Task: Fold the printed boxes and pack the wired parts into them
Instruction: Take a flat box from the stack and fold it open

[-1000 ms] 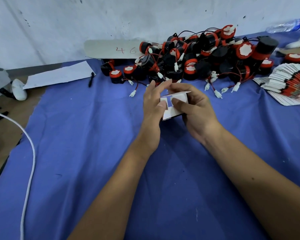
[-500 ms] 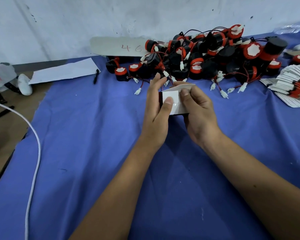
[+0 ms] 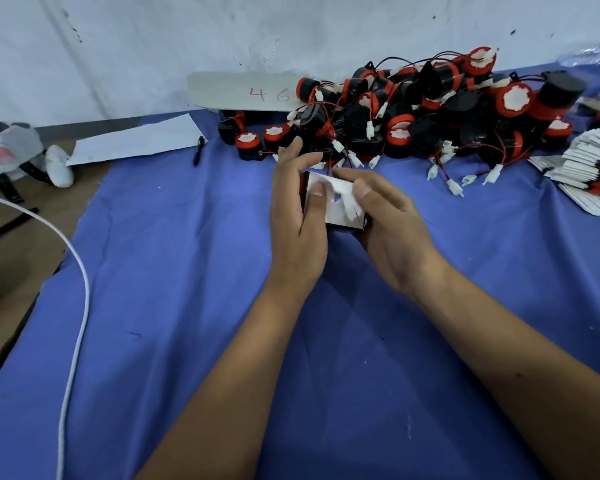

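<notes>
**One box half-folded, the whole heap still to pack**

The surface (image 3: 187, 306), covered in blue cloth, carries nearly all the work still to do. Along its far edge the pile of wired parts (image 3: 430, 112), black and red with white plugs on thin leads, lies loose and unpacked; no finished, filled box shows anywhere. At the far right the stack of flat printed boxes (image 3: 582, 174) waits unfolded. Just in front of the pile, raised off the cloth, is the box in work (image 3: 340, 209): its white inner flaps are up and its end is not closed, and no part looks to be inside, so I judge the folding midway. The left hand (image 3: 298, 216) grips its left side, thumb pressed on a flap; the right hand (image 3: 392, 223) clasps its right side.
</notes>
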Demonstrator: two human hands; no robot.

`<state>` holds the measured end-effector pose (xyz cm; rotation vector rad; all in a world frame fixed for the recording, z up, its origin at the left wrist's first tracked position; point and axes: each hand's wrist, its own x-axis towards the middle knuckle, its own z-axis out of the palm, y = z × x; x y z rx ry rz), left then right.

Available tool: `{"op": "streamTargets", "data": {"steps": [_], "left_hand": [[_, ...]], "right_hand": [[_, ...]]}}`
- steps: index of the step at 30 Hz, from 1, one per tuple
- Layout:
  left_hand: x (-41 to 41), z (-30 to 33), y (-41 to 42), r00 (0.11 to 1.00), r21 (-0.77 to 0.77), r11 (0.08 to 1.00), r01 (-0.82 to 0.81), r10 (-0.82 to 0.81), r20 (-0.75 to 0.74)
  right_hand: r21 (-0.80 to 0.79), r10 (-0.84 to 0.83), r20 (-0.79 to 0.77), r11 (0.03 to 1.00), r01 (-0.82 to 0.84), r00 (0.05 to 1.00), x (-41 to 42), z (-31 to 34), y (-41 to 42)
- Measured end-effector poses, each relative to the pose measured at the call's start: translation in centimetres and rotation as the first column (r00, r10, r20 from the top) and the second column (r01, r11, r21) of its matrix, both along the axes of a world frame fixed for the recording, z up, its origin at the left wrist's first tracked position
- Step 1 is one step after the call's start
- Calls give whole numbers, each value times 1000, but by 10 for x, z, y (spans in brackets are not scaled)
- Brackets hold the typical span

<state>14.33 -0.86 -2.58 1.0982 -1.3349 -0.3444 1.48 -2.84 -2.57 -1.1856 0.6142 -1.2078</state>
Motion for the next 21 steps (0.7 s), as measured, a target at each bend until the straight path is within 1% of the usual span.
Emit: {"op": "streamTargets", "data": {"steps": [2, 4, 6, 8, 9, 10, 11, 13, 14, 16, 19, 21], "left_hand": [[1, 2, 1, 998, -35, 998, -59, 59, 0], [2, 4, 1, 996, -40, 996, -81, 79, -33], [1, 6, 3, 993, -8, 997, -71, 70, -92], [0, 6, 5, 988, 32, 998, -57, 61, -139], [0, 6, 6, 991, 50, 998, -31, 37, -126], [2, 5, 6, 997, 67, 998, 7, -2, -74], [4, 4, 7, 999, 82, 995, 48, -49, 14], [7, -2, 6, 969, 106, 990, 94, -116, 217], [8, -5, 4, 949, 120, 987, 108, -138, 284], [8, -12, 1, 933, 136, 987, 88, -130, 336], [9, -14, -4, 925, 66, 997, -50, 21, 378], [10, -14, -6, 916, 26, 997, -71, 55, 397]], "right_hand": [[-44, -3, -56, 999, 1, 998, -1, -2, 0], [-102, -70, -149, 993, 55, 986, 0, -3, 1], [-171, -146, -233, 979, 108, 961, 2, -4, 0], [-197, -201, -255, 968, 153, 946, 2, -5, -2], [-179, -208, -235, 970, 168, 949, 1, -6, -3], [-151, -206, -208, 973, 176, 956, 0, -6, -4], [-131, -205, -187, 974, 183, 961, -1, -5, -5], [-128, -225, -192, 971, 203, 955, -5, -3, -6], [-133, -238, -207, 968, 213, 949, -7, -2, -7], [-138, -253, -236, 964, 226, 938, -8, -2, -6], [-169, -276, -296, 957, 234, 914, -7, -1, -4], [-153, -284, -289, 957, 248, 914, -7, -1, -4]]}}
